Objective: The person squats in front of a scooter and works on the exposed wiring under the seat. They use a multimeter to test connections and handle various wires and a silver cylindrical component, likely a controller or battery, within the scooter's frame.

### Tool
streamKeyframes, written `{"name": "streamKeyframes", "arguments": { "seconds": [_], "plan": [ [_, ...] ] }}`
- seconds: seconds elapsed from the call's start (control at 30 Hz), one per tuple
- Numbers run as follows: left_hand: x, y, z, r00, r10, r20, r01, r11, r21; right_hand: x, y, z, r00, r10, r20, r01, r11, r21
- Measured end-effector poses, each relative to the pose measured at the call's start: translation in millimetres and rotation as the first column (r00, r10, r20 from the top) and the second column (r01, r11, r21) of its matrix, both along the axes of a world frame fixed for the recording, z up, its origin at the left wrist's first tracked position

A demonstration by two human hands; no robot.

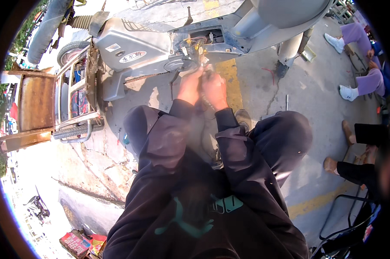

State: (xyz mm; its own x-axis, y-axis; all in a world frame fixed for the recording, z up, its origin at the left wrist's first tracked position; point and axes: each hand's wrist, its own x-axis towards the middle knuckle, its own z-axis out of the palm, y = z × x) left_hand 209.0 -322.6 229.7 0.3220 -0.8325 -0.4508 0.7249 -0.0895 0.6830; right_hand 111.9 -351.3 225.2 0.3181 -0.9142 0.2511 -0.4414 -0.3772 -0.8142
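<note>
A silver electric scooter (136, 43) stands in front of me, its footboard compartment (208, 37) uncovered. Coloured wires (198, 42) and small pale connectors come out over its near edge. Close together just below these, my left hand (191, 85) and my right hand (214, 88) have their fingers pinched at the ends of the wires. Sunlight glare and blur keep me from making out exactly which wire each hand grips. Beside the left hand lies the round side cover (180, 64) of the scooter.
A rusty metal cart frame (37, 103) stands at the left. A slim metal tool (287, 102) lies on the pavement to the right. People sit along the right side, with white shoes (334, 43) showing. A folding chair (346, 216) is at the lower right; boxes (76, 242) lie lower left.
</note>
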Motion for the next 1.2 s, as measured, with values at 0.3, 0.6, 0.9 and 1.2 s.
{"name": "streamKeyframes", "arguments": {
  "seconds": [0.3,0.6,0.9,1.2],
  "plan": [
    [7.5,-1.9,-3.7,0.999,0.006,-0.038,-0.008,0.999,-0.052,9.5,12.9,3.3,0.995,-0.101,0.004,0.101,0.994,-0.03],
    [9.8,4.3,-1.3,0.981,-0.128,-0.147,0.113,0.988,-0.106,-38.3,-25.0,-14.4,0.942,0.283,0.18,-0.332,0.868,0.37],
    [12.8,-4.6,-12.5,0.986,0.054,-0.155,-0.074,0.989,-0.128,-30.2,-1.6,21.8,0.966,0.227,0.121,-0.254,0.919,0.3],
    [17.9,-8.7,6.0,0.995,0.092,-0.029,-0.089,0.992,0.089,-16.5,-5.0,-2.9,0.825,-0.251,0.507,-0.087,0.829,0.552]
  ]
}}
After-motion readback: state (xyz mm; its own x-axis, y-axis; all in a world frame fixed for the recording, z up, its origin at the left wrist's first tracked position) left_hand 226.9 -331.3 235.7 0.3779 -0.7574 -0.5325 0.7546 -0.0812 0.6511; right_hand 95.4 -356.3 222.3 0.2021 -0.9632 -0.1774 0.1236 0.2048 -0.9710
